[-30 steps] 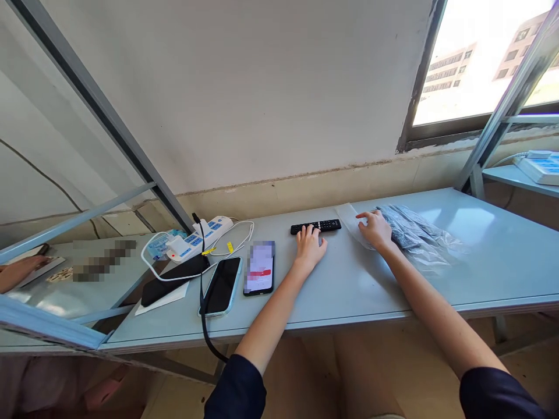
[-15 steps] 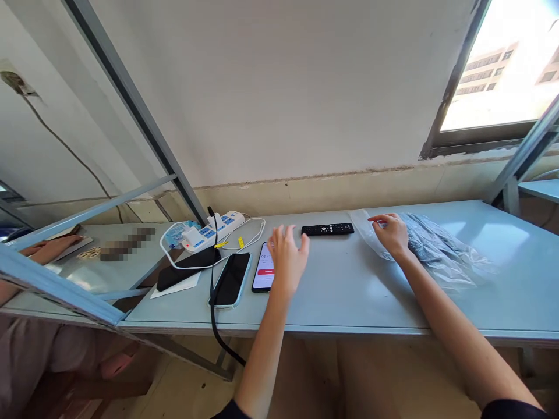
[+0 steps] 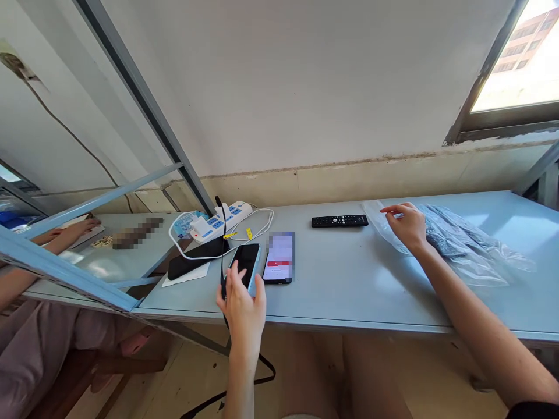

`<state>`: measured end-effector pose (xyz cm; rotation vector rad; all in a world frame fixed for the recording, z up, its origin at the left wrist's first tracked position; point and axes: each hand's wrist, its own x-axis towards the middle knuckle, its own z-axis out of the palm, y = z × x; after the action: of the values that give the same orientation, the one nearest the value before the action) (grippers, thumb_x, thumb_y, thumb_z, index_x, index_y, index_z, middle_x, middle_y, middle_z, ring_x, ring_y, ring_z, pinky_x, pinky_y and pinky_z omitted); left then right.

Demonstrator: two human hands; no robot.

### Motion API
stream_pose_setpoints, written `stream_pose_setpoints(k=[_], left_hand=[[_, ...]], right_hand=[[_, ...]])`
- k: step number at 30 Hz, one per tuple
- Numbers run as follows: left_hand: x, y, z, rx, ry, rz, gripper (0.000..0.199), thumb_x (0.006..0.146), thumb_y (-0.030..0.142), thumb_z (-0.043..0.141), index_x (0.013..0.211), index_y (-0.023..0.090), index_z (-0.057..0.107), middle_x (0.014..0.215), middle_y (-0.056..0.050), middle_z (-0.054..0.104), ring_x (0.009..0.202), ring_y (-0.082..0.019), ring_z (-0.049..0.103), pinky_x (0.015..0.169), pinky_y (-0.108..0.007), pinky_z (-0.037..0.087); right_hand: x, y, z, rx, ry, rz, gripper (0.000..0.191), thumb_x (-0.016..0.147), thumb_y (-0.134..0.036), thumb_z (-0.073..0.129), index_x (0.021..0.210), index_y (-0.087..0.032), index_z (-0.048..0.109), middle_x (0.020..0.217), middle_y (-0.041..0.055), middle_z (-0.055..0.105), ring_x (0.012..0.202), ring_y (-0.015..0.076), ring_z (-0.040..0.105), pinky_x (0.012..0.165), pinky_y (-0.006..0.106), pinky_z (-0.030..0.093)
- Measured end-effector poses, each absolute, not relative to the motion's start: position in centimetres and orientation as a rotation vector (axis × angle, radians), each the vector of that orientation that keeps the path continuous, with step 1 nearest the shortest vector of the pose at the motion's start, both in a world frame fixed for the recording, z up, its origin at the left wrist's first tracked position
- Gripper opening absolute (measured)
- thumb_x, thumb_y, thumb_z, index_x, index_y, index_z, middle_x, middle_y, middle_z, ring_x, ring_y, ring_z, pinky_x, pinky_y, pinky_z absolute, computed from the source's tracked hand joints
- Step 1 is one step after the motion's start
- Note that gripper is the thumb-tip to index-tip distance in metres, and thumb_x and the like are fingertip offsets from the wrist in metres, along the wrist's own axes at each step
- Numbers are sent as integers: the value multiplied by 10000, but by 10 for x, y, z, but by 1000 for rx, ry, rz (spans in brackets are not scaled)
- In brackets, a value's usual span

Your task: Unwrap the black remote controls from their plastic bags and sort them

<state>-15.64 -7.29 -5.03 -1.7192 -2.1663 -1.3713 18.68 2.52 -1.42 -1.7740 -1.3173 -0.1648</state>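
My left hand (image 3: 243,305) is over the lower end of a phone in a light blue case (image 3: 250,256), which lies dark screen up. Its fingers are spread, with the thumb by the phone's right edge; whether they touch it I cannot tell. A black cable (image 3: 224,233) runs down beside that phone and behind the hand. To the right lies a second phone (image 3: 279,265) with a lit, partly blurred screen. My right hand (image 3: 407,226) is over the left part of a clear plastic bag (image 3: 484,265) with grey fabric inside, fingers loosely bent and nothing visibly held.
A black remote control (image 3: 339,221) lies towards the wall. On the left are a white power strip (image 3: 227,221) with a white cable (image 3: 266,230), and a black flat object (image 3: 192,262) on white paper. Beyond the metal bed frame (image 3: 87,273), another person's hands (image 3: 82,230) rest at a table.
My left hand has moved left and nearer, from above the lit phone to the blue-cased one. My right hand stays by the bag. The black cable's lower end has shifted; the view has turned slightly.
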Motion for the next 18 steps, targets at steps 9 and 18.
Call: stream_pose_setpoints(k=[9,18], left_hand=[[-171,-79,-66,-1785,-2051,-1315,403,903,333,356,1289,229,401,1158,-114,651,1169,-267,542,1054,-495,248],[-181,-86,-59,-1674,-1815,-1380,300,920,316,355,1160,214,503,1235,-140,583,1292,-294,421,1052,-471,245]], right_hand=[[188,27,-17,-1782,-1334,-176,257,700,-157,486,692,-232,732,788,52,659,556,163,557,664,339,463],[186,25,-14,-1799,-1345,-169,260,699,-141,490,701,-218,738,808,66,665,574,164,565,660,320,467]])
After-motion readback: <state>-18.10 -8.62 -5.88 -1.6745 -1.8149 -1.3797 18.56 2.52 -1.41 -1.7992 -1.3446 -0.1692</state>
